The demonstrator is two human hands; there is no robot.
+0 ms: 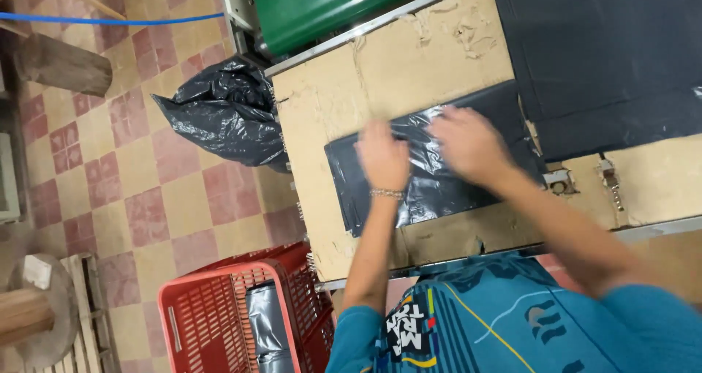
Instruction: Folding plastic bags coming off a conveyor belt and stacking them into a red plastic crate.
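Two hands are flat on one flattened, glossy black plastic bag (431, 170), which lies on a worn cardboard-covered tabletop (398, 62). The bag's long axis runs across the view, tilted a bit so its far end climbs toward the upper right, where it meets a big matte black sheet (607, 51) covering that corner of the table. The left hand (383, 156), with a thin bracelet at the wrist, sits near the middle-left of the bag, fingers spread and pressing down. The right hand (468, 142) rests just beside it further along the bag, also open with the palm down. Neither hand is pinching or curling around anything, they're just laid on the plastic, though both are motion-blurred, so exact finger contact is hard to make out. The bag's near left corner lies well clear of both hands, and the left hand is the closer one to it. Off the table edge to the left there's a crumpled black plastic bag (219, 113) on the tiled floor, and below it a red slotted plastic crate (219, 307) with a grey roll of plastic (265, 322) standing in it.
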